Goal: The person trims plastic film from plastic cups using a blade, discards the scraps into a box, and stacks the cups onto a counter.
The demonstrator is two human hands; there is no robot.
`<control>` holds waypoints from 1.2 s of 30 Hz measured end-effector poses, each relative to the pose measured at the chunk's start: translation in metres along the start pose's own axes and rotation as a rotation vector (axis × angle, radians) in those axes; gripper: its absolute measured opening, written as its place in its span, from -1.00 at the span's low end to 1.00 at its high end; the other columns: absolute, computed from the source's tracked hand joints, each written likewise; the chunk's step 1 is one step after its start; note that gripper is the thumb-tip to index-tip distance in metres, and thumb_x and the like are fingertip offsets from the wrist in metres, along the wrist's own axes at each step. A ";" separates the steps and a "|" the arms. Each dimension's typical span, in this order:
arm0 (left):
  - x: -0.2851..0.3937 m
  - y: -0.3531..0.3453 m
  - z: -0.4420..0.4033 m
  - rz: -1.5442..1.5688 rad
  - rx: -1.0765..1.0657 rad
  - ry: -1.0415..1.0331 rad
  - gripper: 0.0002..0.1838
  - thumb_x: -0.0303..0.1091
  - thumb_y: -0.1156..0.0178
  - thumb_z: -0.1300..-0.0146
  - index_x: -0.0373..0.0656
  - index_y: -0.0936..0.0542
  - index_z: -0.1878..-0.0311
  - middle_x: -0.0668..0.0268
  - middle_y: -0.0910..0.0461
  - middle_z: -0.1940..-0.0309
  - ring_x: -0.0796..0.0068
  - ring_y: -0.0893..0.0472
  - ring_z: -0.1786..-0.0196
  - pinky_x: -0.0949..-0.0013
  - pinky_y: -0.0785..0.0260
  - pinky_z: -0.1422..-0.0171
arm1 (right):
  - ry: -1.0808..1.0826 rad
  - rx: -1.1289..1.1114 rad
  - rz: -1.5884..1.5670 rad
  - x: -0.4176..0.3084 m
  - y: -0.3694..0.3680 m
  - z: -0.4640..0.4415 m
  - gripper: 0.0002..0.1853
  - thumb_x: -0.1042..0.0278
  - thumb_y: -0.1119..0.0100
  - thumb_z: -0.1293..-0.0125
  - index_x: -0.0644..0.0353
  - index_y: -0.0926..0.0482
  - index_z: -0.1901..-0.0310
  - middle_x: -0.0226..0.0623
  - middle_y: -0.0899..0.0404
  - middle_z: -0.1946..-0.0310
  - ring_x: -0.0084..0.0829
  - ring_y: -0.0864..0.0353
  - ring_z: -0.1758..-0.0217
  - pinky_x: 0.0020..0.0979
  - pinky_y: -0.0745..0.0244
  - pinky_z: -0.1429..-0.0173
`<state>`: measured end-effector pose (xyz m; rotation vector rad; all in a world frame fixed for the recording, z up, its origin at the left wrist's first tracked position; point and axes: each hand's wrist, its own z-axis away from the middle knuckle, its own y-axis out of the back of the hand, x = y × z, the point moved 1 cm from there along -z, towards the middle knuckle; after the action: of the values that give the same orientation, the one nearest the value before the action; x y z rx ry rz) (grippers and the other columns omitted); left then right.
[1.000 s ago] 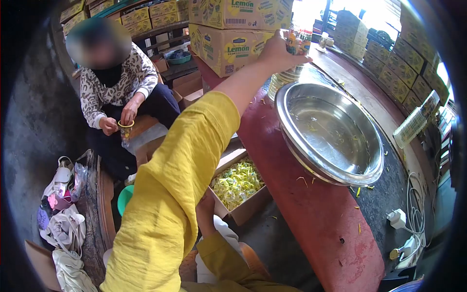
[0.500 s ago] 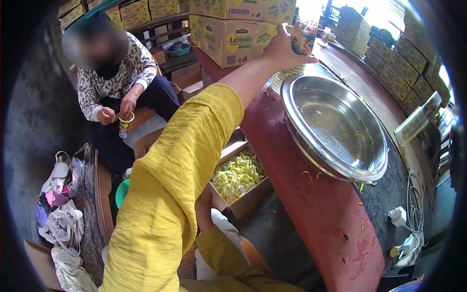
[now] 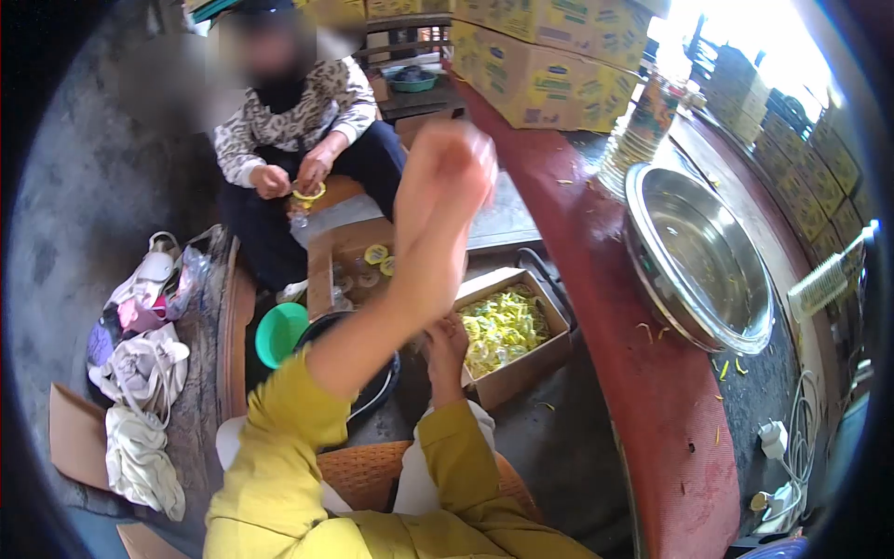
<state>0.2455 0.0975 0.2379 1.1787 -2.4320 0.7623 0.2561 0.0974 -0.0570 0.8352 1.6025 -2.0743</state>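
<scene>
My left hand point(image 3: 449, 172) is raised in front of me, smeared by motion, so its fingers and anything in them do not show clearly. My right hand point(image 3: 445, 349) is low by my knee, beside a cardboard box point(image 3: 507, 380) of small yellow-and-clear pieces point(image 3: 507, 326). Its fingers look curled; whatever they hold is hidden, partly behind my left forearm. On the red-covered surface stands a tall, clear, ribbed stack point(image 3: 616, 166) with a colourful printed part point(image 3: 652, 107) at its upper end. Beside it is a steel basin point(image 3: 656, 279).
Opposite sits a person point(image 3: 298, 121) holding a small clear item with a yellow ring point(image 3: 307, 196). A green bowl point(image 3: 281, 334), a dark bucket point(image 3: 391, 377) and an open carton point(image 3: 319, 270) are near my legs. Lemon-printed cartons point(image 3: 549, 79) stand behind. Cables point(image 3: 801, 438) lie right.
My left hand has come away from the colourful upper part of the ribbed stack and moved back toward me. The view has shifted, uncovering the bowl, bucket and carton.
</scene>
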 end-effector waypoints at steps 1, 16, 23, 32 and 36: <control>0.024 0.000 0.021 0.038 -0.007 0.022 -0.71 -0.09 -0.14 -0.17 -0.06 -0.33 0.30 0.46 -0.26 0.43 0.55 -0.22 0.37 0.51 -0.10 0.30 | -0.013 -0.002 0.060 0.002 -0.001 0.000 -0.43 0.52 -0.30 0.03 0.29 -0.34 -0.08 -0.32 -0.50 0.28 -0.54 -0.48 0.28 -0.61 -0.33 0.30; 0.256 -0.063 0.133 -0.036 0.587 -0.495 -0.76 -0.41 -0.09 -0.12 0.00 -0.37 0.65 0.54 -0.33 0.56 0.64 -0.34 0.50 0.46 -0.12 0.37 | -0.087 0.012 0.256 0.031 -0.012 0.008 -0.43 0.63 -0.25 0.06 0.35 -0.32 -0.06 -0.36 -0.52 0.39 -0.60 -0.48 0.43 -0.62 -0.28 0.44; 0.292 -0.009 0.149 -0.099 -0.046 -0.150 -0.74 -0.49 -0.05 -0.11 -0.02 -0.32 0.66 0.54 -0.29 0.62 0.71 -0.39 0.52 0.50 -0.17 0.38 | -0.078 0.042 0.364 0.014 -0.002 0.017 -0.48 0.61 -0.22 0.01 0.36 -0.33 -0.05 -0.34 -0.50 0.35 -0.57 -0.49 0.34 -0.59 -0.38 0.27; 0.124 0.173 0.148 -0.502 0.081 -0.118 -0.89 -0.40 -0.03 -0.10 -0.15 -0.35 0.49 0.40 -0.25 0.52 0.53 -0.22 0.54 0.48 -0.04 0.44 | -0.059 0.087 0.176 -0.008 -0.014 0.032 -0.46 0.67 -0.16 -0.04 0.38 -0.26 -0.11 -0.33 -0.49 0.34 -0.53 -0.47 0.32 -0.60 -0.37 0.23; -0.021 0.288 0.156 -0.936 0.273 0.606 -0.74 -0.35 -0.17 -0.07 -0.20 -0.35 0.21 0.34 -0.36 0.43 0.56 -0.38 0.35 0.48 -0.27 0.25 | -0.049 0.121 0.147 -0.025 -0.020 0.041 -0.44 0.66 -0.15 -0.07 0.36 -0.23 -0.15 -0.41 -0.42 0.36 -0.57 -0.43 0.30 -0.59 -0.33 0.17</control>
<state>0.0190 0.1659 0.0105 1.6577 -1.1178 0.9403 0.2536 0.0626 -0.0185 0.9065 1.3589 -2.0860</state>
